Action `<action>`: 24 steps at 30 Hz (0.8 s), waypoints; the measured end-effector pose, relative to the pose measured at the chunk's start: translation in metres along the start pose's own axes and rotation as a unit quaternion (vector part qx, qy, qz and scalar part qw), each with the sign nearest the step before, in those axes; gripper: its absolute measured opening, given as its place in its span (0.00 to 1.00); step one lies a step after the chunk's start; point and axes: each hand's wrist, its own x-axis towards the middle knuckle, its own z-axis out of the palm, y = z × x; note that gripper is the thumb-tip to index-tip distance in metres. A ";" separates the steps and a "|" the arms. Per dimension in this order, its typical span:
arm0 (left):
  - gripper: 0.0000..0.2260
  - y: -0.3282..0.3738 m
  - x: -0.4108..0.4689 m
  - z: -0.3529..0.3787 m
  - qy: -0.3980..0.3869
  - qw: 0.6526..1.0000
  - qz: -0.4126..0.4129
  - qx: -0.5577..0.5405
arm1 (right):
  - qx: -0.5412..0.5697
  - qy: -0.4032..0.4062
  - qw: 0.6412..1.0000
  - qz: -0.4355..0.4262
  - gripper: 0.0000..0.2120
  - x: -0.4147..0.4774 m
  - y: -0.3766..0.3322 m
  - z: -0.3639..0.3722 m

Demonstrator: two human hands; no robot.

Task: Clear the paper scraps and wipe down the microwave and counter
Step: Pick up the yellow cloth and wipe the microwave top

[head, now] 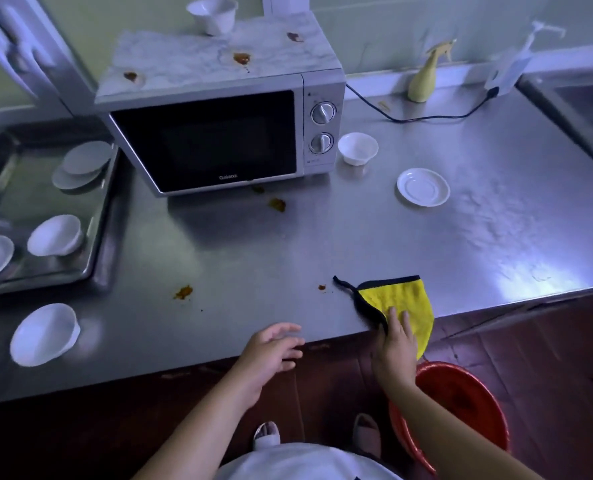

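Yellow cloth, trimmed in black, lies at the front edge of the steel bench, with its near part draped over the lip above a red bucket on the floor. The right hand has its fingers laid straight on top of the cloth, pressing it to the bench. The thumb is hidden and no pinch shows. The left hand hovers spread and holds nothing, just left of the cloth, over the same edge.

From the cloth, the dirt lies to the left and away from the person. A small brown speck sits just beside the cloth's black tail, and a bigger smear lies further left. 2 more smears sit close to the front of the microwave. More stains mark the microwave's pale top, at the far reach. The cloth's long axis runs roughly front to back, so a leftward sweep would probably lead with its long black-trimmed side.

The right hand is the one on the cloth and seems best placed to wipe. The bench between the cloth and the smears is open. A saucer and a small bowl stand off to the right of that path, and a white bowl sits near the front edge at far left. No paper scraps can be made out.
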 end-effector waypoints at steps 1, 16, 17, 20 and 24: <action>0.08 0.000 0.001 -0.004 -0.009 1.000 0.003 0.010 | 0.045 0.018 0.998 0.027 0.15 -0.002 -0.010 0.002; 0.23 0.040 -0.011 0.023 -0.093 0.793 0.450 0.401 | 0.686 -0.065 0.649 0.323 0.18 -0.062 -0.122 -0.118; 0.22 0.044 -0.013 0.024 -0.081 0.790 0.461 0.396 | 0.695 -0.065 0.638 0.325 0.18 -0.066 -0.123 -0.123; 0.21 0.066 -0.019 0.030 -0.086 0.797 0.460 0.381 | 0.728 -0.080 0.597 0.327 0.23 -0.072 -0.110 -0.130; 0.20 0.104 -0.033 0.068 -0.121 0.800 0.424 0.407 | 0.785 -0.096 0.523 0.317 0.23 -0.075 -0.099 -0.132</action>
